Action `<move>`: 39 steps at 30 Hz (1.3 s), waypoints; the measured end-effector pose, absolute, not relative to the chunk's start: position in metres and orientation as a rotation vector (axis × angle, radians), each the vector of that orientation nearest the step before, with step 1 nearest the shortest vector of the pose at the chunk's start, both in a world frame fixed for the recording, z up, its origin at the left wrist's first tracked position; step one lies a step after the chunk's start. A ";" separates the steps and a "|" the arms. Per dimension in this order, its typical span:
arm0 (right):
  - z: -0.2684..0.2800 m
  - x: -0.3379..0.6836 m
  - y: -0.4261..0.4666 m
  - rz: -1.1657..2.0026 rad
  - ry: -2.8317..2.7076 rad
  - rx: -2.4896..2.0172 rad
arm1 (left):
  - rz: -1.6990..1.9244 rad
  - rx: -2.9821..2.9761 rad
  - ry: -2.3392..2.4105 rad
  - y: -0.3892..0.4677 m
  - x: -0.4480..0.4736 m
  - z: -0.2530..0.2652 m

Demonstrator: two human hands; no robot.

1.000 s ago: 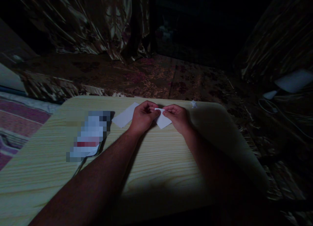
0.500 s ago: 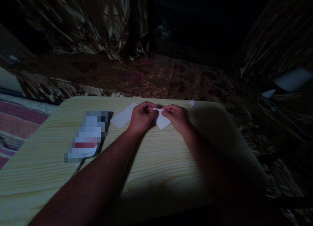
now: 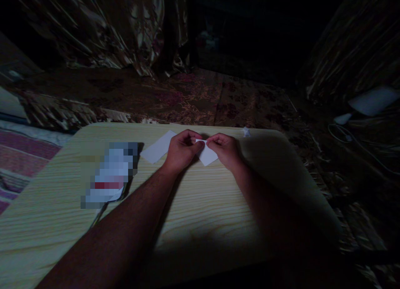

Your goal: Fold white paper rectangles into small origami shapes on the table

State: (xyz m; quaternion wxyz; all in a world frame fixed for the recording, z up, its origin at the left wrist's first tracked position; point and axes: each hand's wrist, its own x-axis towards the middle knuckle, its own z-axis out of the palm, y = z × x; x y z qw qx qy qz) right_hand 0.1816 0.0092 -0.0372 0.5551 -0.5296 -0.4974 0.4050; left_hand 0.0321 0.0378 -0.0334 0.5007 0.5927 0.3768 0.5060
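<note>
Hands meeting at the far middle of a pale wood-grain surface (image 3: 200,222). The left hand (image 3: 181,149) and right hand (image 3: 225,150) pinch a small white paper piece (image 3: 206,154) between thumb and fingers at its upper edge; the fingertips hide that edge, so any fold there cannot be made out. A second white paper slip (image 3: 156,147) lies flat just left of the left hand, its right end covered by it. A blurred-out flat object (image 3: 109,176) lies further left. A tiny white scrap (image 3: 246,131) sits near the far edge. Surroundings are too dark to read beyond patterned fabric (image 3: 193,97).
</note>
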 end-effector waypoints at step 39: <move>-0.034 0.179 0.006 1.013 -1.180 -1.210 | 1.248 1.503 0.926 0.040 0.031 -0.037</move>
